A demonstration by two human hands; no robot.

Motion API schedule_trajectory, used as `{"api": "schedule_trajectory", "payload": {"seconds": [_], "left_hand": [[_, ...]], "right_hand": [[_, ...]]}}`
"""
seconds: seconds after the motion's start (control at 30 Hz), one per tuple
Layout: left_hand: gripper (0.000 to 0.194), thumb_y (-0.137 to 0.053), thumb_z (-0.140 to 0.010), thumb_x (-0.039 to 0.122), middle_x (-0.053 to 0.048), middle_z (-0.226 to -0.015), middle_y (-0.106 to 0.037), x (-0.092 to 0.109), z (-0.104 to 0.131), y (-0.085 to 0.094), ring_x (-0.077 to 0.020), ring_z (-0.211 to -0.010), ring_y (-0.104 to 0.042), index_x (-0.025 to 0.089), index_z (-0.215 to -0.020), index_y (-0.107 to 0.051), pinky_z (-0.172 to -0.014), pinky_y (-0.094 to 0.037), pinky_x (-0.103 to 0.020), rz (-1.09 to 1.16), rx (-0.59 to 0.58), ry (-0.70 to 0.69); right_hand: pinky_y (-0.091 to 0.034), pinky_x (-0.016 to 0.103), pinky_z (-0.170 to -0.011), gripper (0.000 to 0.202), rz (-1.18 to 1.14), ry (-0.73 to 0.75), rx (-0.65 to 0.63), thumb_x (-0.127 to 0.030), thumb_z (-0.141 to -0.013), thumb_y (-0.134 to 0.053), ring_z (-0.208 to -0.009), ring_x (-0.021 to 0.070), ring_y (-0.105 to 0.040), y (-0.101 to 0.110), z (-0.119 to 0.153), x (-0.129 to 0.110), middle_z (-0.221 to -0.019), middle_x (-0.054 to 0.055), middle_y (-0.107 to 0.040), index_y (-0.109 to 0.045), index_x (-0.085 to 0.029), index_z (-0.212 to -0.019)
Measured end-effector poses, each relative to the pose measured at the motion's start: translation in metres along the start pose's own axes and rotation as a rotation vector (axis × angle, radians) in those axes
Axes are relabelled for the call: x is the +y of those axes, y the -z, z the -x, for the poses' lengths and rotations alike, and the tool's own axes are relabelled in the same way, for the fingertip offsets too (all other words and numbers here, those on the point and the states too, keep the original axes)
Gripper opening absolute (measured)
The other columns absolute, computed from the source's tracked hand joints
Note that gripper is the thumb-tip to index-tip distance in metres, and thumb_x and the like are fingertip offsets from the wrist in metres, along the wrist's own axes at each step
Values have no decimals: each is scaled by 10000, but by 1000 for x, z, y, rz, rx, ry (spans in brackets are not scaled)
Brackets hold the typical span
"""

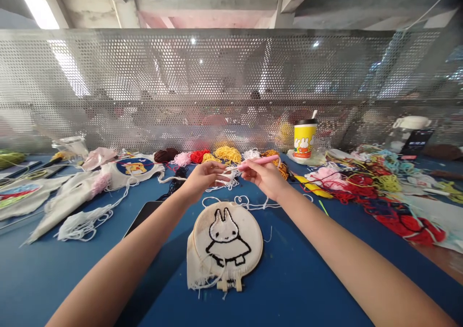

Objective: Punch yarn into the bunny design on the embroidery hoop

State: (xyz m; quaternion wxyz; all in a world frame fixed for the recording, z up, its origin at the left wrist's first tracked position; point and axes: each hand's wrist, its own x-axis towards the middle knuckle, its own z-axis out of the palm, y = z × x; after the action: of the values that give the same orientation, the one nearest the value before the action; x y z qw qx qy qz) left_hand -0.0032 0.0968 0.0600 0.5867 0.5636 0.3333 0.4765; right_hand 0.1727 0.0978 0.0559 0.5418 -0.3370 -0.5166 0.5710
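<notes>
My right hand [266,176] is closed around a pink punch needle [268,159], its thin tip pointing left. Just across from that tip, my left hand [207,176] has its fingers bent together at some white yarn [230,178]; the exact pinch is hard to make out. Below both hands, an embroidery hoop [258,235] lies flat on the blue table, neither hand touching it. Its cream cloth carries a rabbit outlined in black [224,238], with a white-filled head. Loose white threads and a frayed cloth edge hang at the hoop's lower side.
Yarn bundles, including red [199,156] and yellow [227,154], line the back by a perforated metal screen [231,76]. A yellow cup [304,141] stands back right, beside tangled yarn [361,184]. Left lie stitched cloths [135,168], white yarn [85,223] and a dark flat object [142,216].
</notes>
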Motion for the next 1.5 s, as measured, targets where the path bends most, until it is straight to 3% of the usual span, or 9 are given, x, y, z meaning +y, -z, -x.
{"api": "schedule_trajectory", "payload": {"seconds": [0.17, 0.33, 0.63, 0.8, 0.93, 1.1, 1.2, 1.3, 1.5], "left_hand": [[62, -587, -657, 130, -14, -634, -651, 0, -1, -3, -102, -549, -621, 137, -713, -560, -501, -458, -193, -92, 38, -46], [110, -621, -616, 92, 25, -528, -616, -8, -6, -3, -79, -491, -593, 144, -649, -530, -503, -439, -185, -156, 83, -90], [110, -432, -715, 84, -56, -767, -660, -11, -4, -3, -120, -639, -629, 165, -768, -482, -600, -461, -252, -287, 16, 16], [199, -329, -722, 68, -111, -992, -595, -1, -3, -1, -140, -769, -613, 158, -855, -446, -643, -461, -278, -518, 19, 95], [171, -379, -748, 130, -70, -983, -579, 14, 6, 7, -138, -779, -585, 157, -874, -491, -636, -451, -273, -811, -86, 158], [155, -484, -778, 267, -14, -771, -575, 13, 35, 23, -134, -708, -542, 126, -783, -549, -663, -431, -322, -1201, -199, 236], [223, -464, -789, 310, 6, -673, -558, 1, 57, 26, -113, -618, -525, 127, -691, -544, -616, -423, -297, -1329, -218, 305], [329, -375, -804, 364, 2, -567, -527, -10, 74, 23, -125, -536, -495, 144, -614, -530, -547, -387, -280, -1354, -203, 335], [266, -384, -739, 390, -66, -757, -569, -30, 87, 19, -198, -687, -517, 156, -771, -507, -591, -362, -299, -1274, -99, 304]], "right_hand": [[-462, 232, -535, 166, 20, 31, 3, -321, -647, -596, -543, 74, -535, -1, 0, 1, -657, 17, -595, -605, -158, -615], [-468, 242, -525, 176, 26, 48, -9, -338, -644, -599, -531, 85, -540, -1, -1, 7, -600, 9, -586, -612, -162, -657], [-469, 254, -480, 211, 45, 110, 55, -356, -629, -606, -486, 93, -537, 7, -4, 15, -580, 17, -590, -604, -151, -676], [-472, 267, -565, 181, 28, 318, 256, -327, -658, -570, -546, 87, -539, 10, -6, 6, -669, 3, -585, -565, -185, -770], [-445, 234, -591, 169, 42, 531, 426, -259, -618, -614, -584, 71, -509, 12, -4, -15, -697, -24, -547, -532, -198, -753], [-410, 198, -501, 144, 210, 864, 391, -224, -627, -625, -535, 51, -476, 5, 10, -42, -668, -39, -509, -514, -191, -712], [-397, 180, -444, 127, 329, 818, 286, -246, -668, -601, -500, 51, -476, -2, 23, -41, -624, -42, -510, -497, -190, -712], [-435, 190, -467, 131, 431, 638, 155, -269, -704, -569, -504, 66, -512, -2, 41, -20, -591, -40, -524, -478, -183, -745], [-461, 217, -527, 100, 709, 365, 17, -237, -721, -539, -614, 103, -549, 12, 85, 34, -712, 13, -586, -546, -172, -796]]}}
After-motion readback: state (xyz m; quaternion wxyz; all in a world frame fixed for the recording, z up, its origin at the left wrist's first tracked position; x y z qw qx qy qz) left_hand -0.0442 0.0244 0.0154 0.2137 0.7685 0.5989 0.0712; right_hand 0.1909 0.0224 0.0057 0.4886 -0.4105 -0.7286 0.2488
